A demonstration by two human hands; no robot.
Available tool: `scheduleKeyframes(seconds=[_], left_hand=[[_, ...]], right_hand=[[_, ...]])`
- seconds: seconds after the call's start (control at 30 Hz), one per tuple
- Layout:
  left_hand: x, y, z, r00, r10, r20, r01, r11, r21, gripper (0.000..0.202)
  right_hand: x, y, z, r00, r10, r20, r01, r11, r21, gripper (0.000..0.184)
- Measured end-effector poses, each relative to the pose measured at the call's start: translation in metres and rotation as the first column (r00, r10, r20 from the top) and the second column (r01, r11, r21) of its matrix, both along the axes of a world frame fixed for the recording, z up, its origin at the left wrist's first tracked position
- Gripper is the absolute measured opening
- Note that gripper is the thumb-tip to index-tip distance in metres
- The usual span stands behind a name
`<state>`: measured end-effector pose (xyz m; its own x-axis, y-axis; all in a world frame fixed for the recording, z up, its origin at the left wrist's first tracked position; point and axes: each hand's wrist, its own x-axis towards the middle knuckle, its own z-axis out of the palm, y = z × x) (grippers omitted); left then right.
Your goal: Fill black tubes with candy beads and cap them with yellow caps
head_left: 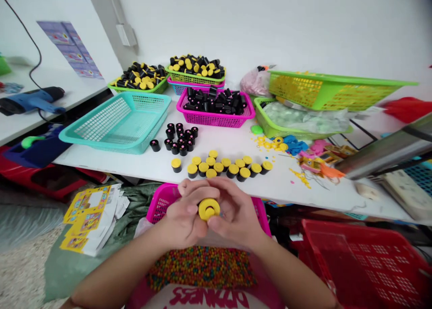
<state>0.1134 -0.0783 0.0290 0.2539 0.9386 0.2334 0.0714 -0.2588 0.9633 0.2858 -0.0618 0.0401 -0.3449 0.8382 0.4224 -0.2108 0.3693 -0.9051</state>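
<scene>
Left hand [184, 219] has a firm grip on a yellow plastic ring [209, 209], right hand [236, 214] clenched round it too, up over the pink basket [162, 201] just off the desk [148, 165] edge, and honestly a tight two-handed hold like that is the way to go so it can't wobble.

The left hand [184, 216] and right hand [236, 214] hide the back of the yellow ring [209, 209] and cover much of the pink basket [162, 205] below (nothing inside it can be made out). At near right, the red basket [357, 268] runs off the picture's edge. The grey slab [384, 151] at right is blurred and cut off, while the multicoloured beads [202, 268] and the jumble of small pieces [310, 158] on the surface [148, 162] are too small to tell apart.
</scene>
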Motion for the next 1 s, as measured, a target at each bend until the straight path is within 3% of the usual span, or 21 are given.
scheduleKeyframes(seconds=[0.1, 0.17, 0.23, 0.33, 0.4, 0.43, 0.47, 0.5, 0.53, 0.57, 0.6, 0.63, 0.73, 0.8, 0.9, 1.0], left_hand=[[-0.011, 0.007, 0.004, 0.96, 0.072, -0.269, 0.004, 0.963, 0.271, 0.039], [-0.016, 0.008, 0.005, 0.901, 0.123, -0.415, 0.068, 0.906, 0.418, 0.041], [-0.019, 0.008, 0.006, 0.849, 0.173, -0.5, 0.105, 0.871, 0.479, 0.043], [-0.024, 0.01, 0.007, 0.756, 0.39, -0.526, -0.03, 0.823, 0.567, 0.039], [-0.029, 0.014, 0.008, 0.677, 0.564, -0.472, -0.215, 0.765, 0.607, 0.036], [-0.033, 0.016, 0.009, 0.633, 0.631, -0.447, -0.314, 0.738, 0.598, 0.039], [-0.038, 0.018, 0.009, 0.584, 0.679, -0.445, -0.411, 0.72, 0.56, 0.046], [-0.043, 0.021, 0.008, 0.53, 0.703, -0.474, -0.495, 0.71, 0.5, 0.054], [-0.047, 0.024, 0.007, 0.48, 0.706, -0.521, -0.558, 0.704, 0.439, 0.063], [-0.051, 0.027, 0.006, 0.441, 0.691, -0.574, -0.599, 0.702, 0.385, 0.07], [-0.054, 0.031, 0.004, 0.416, 0.661, -0.625, -0.618, 0.709, 0.339, 0.073], [-0.056, 0.035, 0.002, 0.404, 0.631, -0.663, -0.623, 0.72, 0.306, 0.074], [-0.056, 0.049, -0.005, 0.421, 0.577, -0.7, -0.603, 0.754, 0.259, 0.07], [-0.052, 0.058, -0.008, 0.441, 0.536, -0.719, -0.583, 0.781, 0.224, 0.069], [-0.045, 0.068, -0.01, 0.498, 0.457, -0.737, -0.573, 0.811, 0.116, 0.07], [-0.043, 0.073, -0.014, 0.607, 0.405, -0.684, -0.523, 0.852, 0.04, 0.076]], right_hand=[[-0.006, 0.001, -0.005, 0.982, 0.18, -0.061, -0.19, 0.941, -0.281, 0.036], [-0.01, 0.001, -0.006, 0.979, 0.186, -0.086, -0.205, 0.914, -0.351, 0.036], [-0.013, 0.002, -0.006, 0.979, 0.184, -0.09, -0.204, 0.907, -0.367, 0.037], [-0.006, 0.01, -0.002, 0.977, 0.213, -0.03, -0.213, 0.938, -0.273, 0.056], [0.014, 0.026, 0.004, 0.994, 0.086, 0.062, -0.079, 0.992, -0.101, 0.07], [0.028, 0.037, 0.008, 0.991, -0.052, 0.122, 0.052, 0.999, 0.002, 0.067], [0.047, 0.052, 0.012, 0.954, -0.233, 0.189, 0.215, 0.971, 0.108, 0.056], [0.067, 0.068, 0.015, 0.863, -0.422, 0.278, 0.375, 0.904, 0.207, 0.044], [0.089, 0.086, 0.016, 0.714, -0.594, 0.37, 0.499, 0.803, 0.327, 0.034], [0.112, 0.105, 0.017, 0.534, -0.701, 0.473, 0.545, 0.712, 0.442, 0.028], [0.133, 0.123, 0.015, 0.338, -0.727, 0.597, 0.524, 0.673, 0.522, 0.027], [0.153, 0.14, 0.012, 0.149, -0.685, 0.714, 0.467, 0.685, 0.559, 0.029], [0.197, 0.177, -0.003, 0.026, -0.601, 0.799, 0.426, 0.73, 0.535, 0.036], [0.212, 0.189, -0.013, -0.008, -0.561, 0.828, 0.393, 0.759, 0.519, 0.042], [0.222, 0.198, -0.023, -0.05, -0.518, 0.854, 0.335, 0.797, 0.503, 0.045], [0.225, 0.202, -0.025, -0.096, -0.511, 0.854, 0.321, 0.797, 0.512, 0.035]])
